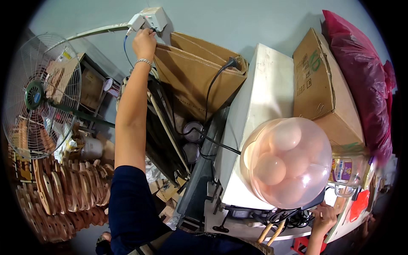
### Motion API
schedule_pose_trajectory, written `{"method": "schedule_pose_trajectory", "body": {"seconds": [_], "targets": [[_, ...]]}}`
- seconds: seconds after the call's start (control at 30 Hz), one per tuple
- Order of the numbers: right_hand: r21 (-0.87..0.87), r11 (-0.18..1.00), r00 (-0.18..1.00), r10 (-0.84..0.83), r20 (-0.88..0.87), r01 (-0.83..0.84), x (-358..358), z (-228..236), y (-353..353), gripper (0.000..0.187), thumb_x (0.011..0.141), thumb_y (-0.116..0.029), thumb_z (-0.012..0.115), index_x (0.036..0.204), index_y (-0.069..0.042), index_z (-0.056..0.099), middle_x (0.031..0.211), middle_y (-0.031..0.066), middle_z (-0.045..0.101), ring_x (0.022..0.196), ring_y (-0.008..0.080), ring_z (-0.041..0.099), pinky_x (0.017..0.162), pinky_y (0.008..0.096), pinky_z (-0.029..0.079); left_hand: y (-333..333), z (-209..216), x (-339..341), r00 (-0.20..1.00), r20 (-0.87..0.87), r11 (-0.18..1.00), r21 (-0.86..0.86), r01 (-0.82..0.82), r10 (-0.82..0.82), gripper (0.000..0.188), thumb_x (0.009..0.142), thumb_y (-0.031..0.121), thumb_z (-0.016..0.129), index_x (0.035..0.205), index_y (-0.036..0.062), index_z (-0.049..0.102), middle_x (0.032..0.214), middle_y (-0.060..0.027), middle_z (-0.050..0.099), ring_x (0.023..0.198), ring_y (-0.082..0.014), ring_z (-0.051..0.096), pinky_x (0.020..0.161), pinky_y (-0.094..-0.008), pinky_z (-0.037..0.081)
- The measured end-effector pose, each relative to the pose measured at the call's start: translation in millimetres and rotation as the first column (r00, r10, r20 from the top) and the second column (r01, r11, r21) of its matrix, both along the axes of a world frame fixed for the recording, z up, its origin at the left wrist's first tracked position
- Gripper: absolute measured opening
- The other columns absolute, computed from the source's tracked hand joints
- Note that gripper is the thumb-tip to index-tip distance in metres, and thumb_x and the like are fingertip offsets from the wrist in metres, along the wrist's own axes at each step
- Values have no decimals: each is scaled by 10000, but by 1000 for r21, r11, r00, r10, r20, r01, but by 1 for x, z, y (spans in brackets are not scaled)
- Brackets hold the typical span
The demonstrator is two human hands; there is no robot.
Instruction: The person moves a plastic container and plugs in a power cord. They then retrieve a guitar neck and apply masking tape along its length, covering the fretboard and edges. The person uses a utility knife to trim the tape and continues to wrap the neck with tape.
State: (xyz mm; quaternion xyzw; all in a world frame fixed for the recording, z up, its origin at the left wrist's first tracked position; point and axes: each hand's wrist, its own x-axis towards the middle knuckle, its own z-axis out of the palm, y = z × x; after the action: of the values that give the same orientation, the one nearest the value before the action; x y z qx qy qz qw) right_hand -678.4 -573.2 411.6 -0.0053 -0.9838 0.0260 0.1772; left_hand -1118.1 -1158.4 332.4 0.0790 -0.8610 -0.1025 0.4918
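Here, left hand [145, 43] curled at socket [155, 19], right hand [324, 217] curled near sphere [287, 163]; holds unclear.

High up, we see a boxy white wall socket [155, 18], a blocky white plug adapter [136, 22] against its left side, its lead trailing downward. A small dark piece, mostly hidden, shows just under the socket. Lower right, we see a rounded, translucent pinkish globe [312, 146] enclosing several pale balls [271, 169].
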Motion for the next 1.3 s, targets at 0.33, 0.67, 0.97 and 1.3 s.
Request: {"method": "schedule_pose_trajectory", "body": {"seconds": [0.33,0.67,0.97,1.3], "targets": [[13,1000,1000,11,23,-11,-2,4,-6,140,580,14,664,661,-4,551,725,136,599,686,303,575,613,364,449,8,4,-11,1000,7,971,241,1,-2,93,730,160,678,778,80,673,783,-104,634,733,-305,615,660,-386,484],[22,997,996,79,46,-80,-7,5,-2,96,685,-20,670,772,-7,631,737,122,624,649,267,585,601,343,469,4,25,-20,890,408,974,11,-228,203,220,783,284,628,903,107,682,968,-129,633,875,-312,615,717,-420,509],[72,991,992,115,-42,-112,-9,11,-7,121,649,-68,719,689,-50,606,666,57,607,610,233,590,544,336,451,94,59,105,881,114,867,274,416,-458,252,851,291,593,1025,127,673,1021,-90,636,930,-203,593,822,-316,467],[113,988,989,116,-88,-106,-1,7,-6,163,651,-189,715,749,-113,609,667,4,590,648,180,606,546,312,467,221,32,359,666,-289,193,811,552,-687,168,909,64,499,991,-38,605,981,-79,617,901,-132,574,837,-249,431]]}}
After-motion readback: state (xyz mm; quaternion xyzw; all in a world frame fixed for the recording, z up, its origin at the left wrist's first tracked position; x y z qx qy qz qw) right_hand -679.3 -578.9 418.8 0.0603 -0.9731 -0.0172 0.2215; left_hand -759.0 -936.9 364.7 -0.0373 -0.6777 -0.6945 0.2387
